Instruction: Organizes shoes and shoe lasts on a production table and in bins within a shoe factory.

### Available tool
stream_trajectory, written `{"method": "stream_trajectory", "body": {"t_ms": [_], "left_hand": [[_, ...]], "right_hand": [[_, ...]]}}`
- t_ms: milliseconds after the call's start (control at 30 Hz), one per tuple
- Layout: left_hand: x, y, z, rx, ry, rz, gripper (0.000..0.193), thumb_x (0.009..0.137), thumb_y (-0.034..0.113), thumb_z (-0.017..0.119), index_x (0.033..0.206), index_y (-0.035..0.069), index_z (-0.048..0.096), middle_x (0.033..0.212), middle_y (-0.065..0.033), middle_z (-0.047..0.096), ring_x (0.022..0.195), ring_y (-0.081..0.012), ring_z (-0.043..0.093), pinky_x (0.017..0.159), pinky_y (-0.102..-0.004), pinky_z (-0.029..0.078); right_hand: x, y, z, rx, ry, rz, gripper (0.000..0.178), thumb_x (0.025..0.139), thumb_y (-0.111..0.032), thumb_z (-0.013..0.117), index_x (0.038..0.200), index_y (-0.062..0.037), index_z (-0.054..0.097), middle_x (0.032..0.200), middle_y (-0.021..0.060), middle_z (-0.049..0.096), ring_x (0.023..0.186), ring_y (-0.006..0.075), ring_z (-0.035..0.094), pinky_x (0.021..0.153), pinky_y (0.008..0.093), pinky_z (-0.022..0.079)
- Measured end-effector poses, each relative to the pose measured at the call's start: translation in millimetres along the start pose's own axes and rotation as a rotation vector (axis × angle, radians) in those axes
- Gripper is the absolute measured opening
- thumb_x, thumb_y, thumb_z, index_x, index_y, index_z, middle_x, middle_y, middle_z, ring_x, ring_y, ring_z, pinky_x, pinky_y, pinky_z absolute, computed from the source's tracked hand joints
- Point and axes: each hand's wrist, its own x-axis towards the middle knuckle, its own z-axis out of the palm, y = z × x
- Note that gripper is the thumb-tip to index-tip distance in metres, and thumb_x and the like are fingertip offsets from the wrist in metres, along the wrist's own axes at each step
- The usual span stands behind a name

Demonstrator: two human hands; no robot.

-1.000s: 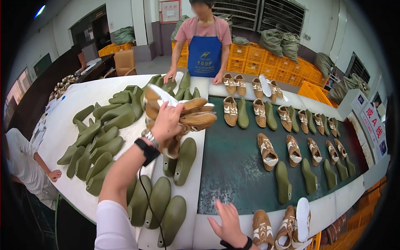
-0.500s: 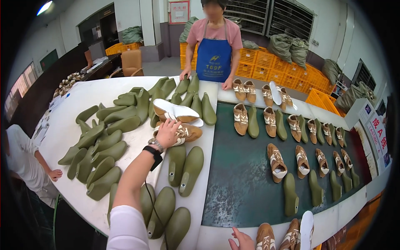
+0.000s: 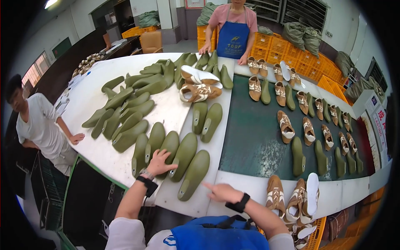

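Observation:
My left hand (image 3: 160, 163) lies with fingers spread over the near end of a green shoe last (image 3: 170, 145), in a row along the white table's near edge. Whether it presses on the last or just hovers, I cannot tell. My right hand (image 3: 225, 192) holds nothing, its index finger stretched toward the rightmost last (image 3: 195, 175) of that row, a little apart from it. Beyond them lie two more lasts (image 3: 211, 121), side by side. Farther up, a brown-and-white sneaker (image 3: 200, 93) lies on its side with white insoles (image 3: 204, 75) and another sneaker above it.
Many loose lasts (image 3: 125, 108) cover the white table. On the green conveyor belt (image 3: 250, 146) at right, sneakers and lasts stand in rows. More sneakers (image 3: 296, 196) stand at its near edge. A co-worker in a blue apron (image 3: 233, 39) stands across; another person (image 3: 39, 121) leans at left.
My left hand has left the sneakers and come nearer, down to the row of lasts. My right hand has moved in toward the rightmost last. The view has shifted, showing more of the near side.

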Motion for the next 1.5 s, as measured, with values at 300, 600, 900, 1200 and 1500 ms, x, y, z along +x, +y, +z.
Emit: {"method": "stream_trajectory", "body": {"t_ms": [300, 600, 900, 1200, 1500], "left_hand": [[2, 69, 0, 0.252, -0.156, -0.253, 0.059, 0.066, 0.057, 0.059, 0.093, 0.005, 0.068, 0.136, -0.0082, 0.038, 0.128, -0.0370, 0.024, 0.092, -0.0500, 0.037], [-52, 86, 28, 0.107, -0.007, -0.095, 0.050, 0.065, 0.045, 0.061, 0.085, 0.000, 0.068, 0.117, -0.0083, 0.056, 0.121, -0.0419, 0.032, 0.092, -0.0469, 0.039], [-106, 154, 22, 0.094, 0.025, 0.062, 0.050, 0.064, 0.040, 0.064, 0.094, 0.000, 0.064, 0.113, -0.0094, 0.056, 0.120, -0.0411, 0.032, 0.092, -0.0516, 0.031], [-67, 173, 60, -0.344, 0.070, 0.062, 0.043, 0.070, 0.010, 0.061, 0.112, 0.004, 0.052, 0.123, -0.0269, 0.043, 0.105, -0.0409, 0.048, 0.088, -0.0410, 0.042], [-73, 181, 65, -0.299, 0.192, 0.025, 0.036, 0.069, 0.019, 0.060, 0.103, 0.006, 0.060, 0.119, -0.0277, 0.046, 0.109, -0.0381, 0.048, 0.092, -0.0406, 0.041]], "right_hand": [[84, -36, 43, 0.184, 0.228, 0.135, 0.046, 0.082, -0.050, 0.049, 0.111, -0.0140, 0.049, 0.090, 0.0188, 0.063, 0.085, 0.0347, 0.060, 0.073, 0.0429, 0.046], [14, -20, 53, 0.016, 0.407, 0.286, 0.032, 0.077, -0.030, 0.052, 0.104, -0.0126, 0.053, 0.077, 0.0159, 0.063, 0.074, 0.0334, 0.062, 0.065, 0.0448, 0.049], [-71, 8, 52, -0.071, 0.260, 0.370, 0.039, 0.078, -0.025, 0.051, 0.115, -0.0144, 0.044, 0.073, 0.0158, 0.063, 0.068, 0.0346, 0.061, 0.059, 0.0454, 0.047], [-68, 22, 46, -0.035, 0.277, 0.323, 0.040, 0.078, -0.023, 0.050, 0.116, -0.0141, 0.043, 0.069, 0.0164, 0.062, 0.064, 0.0356, 0.060, 0.057, 0.0459, 0.047], [-65, 17, 41, -0.024, 0.190, 0.253, 0.042, 0.077, -0.031, 0.053, 0.115, -0.0151, 0.046, 0.074, 0.0183, 0.062, 0.068, 0.0370, 0.061, 0.060, 0.0472, 0.048]]}}
